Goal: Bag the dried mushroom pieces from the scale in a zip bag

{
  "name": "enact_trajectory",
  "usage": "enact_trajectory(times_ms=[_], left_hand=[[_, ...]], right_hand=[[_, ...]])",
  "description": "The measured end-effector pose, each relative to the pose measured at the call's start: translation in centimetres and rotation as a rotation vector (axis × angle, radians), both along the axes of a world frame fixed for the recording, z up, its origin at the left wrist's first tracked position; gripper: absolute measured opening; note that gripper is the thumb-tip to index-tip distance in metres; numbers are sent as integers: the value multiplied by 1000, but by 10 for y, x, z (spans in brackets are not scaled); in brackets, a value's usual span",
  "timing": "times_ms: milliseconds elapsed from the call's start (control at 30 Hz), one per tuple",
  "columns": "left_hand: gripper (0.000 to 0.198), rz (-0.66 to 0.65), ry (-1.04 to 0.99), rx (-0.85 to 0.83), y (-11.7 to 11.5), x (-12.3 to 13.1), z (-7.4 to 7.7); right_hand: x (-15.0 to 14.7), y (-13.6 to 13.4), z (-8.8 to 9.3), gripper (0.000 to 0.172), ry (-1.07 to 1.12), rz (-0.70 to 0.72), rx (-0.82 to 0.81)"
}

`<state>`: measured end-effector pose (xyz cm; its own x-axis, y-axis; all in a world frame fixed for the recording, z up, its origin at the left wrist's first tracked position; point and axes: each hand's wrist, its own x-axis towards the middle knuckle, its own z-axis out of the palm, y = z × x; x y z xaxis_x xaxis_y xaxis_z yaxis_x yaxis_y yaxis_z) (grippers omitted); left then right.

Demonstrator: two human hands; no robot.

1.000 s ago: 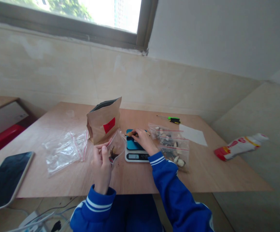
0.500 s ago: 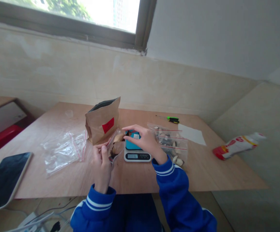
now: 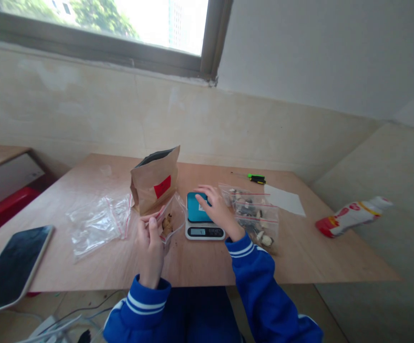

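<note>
On the wooden table (image 3: 200, 269), centre: a white digital scale (image 3: 190, 235) with a blue weighing plate (image 3: 193, 209).
Left hand (image 3: 150, 250): thumb and fingers pinch the edge of a clear zip bag (image 3: 179, 204), just left of the scale.
Zip bag contents: a wrinkled brown dried piece (image 3: 167, 224), low inside.
Right hand (image 3: 219, 207): above the weighing plate, thumb parted from the fingers; whether the fingertips touch the plate, I cannot tell.
Kraft pouch (image 3: 146, 193): upright behind the zip bag, top gaping, red label on its front.
Filled bags (image 3: 260, 223): overlapping, right of the scale, holding dark and pale mushroom pieces.
Clear bags (image 3: 94, 227): flat, left of the kraft pouch.
Far right: screwdrivers (image 3: 257, 178) near white paper (image 3: 284, 200); a red-and-white bottle (image 3: 352, 216).
Near left corner: a dark-screened tablet (image 3: 12, 267).
</note>
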<state>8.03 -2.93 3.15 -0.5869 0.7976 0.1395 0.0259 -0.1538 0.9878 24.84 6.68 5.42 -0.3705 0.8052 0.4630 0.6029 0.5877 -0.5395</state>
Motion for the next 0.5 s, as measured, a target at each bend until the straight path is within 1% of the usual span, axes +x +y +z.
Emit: enact_trajectory(times_ms=[67, 100, 200, 267, 300, 367, 433, 500], left_hand=[[28, -11, -5, 10, 0, -1, -1], [29, -17, -2, 9, 0, -1, -2], [31, -33, 10, -20, -2, 0, -2], [31, -40, 9, -29, -3, 2, -2], [31, -44, 5, -25, -3, 2, -2], [31, -48, -2, -15, -3, 2, -4], [31, -44, -4, -11, -2, 2, -6], [30, -43, -9, 6, 0, 2, -7]], right_hand=[[16, 12, -20, 33, -168, -206, -6], [23, 17, -30, 37, -232, -252, -26], [36, 24, -51, 34, -278, -294, -54], [39, 24, -56, 28, -260, -314, -53], [39, 24, -56, 25, -251, -326, -50], [36, 22, -50, 24, -229, -345, -39], [31, 17, -37, 25, -123, -323, -28], [23, 10, -18, 28, 73, -249, -29]])
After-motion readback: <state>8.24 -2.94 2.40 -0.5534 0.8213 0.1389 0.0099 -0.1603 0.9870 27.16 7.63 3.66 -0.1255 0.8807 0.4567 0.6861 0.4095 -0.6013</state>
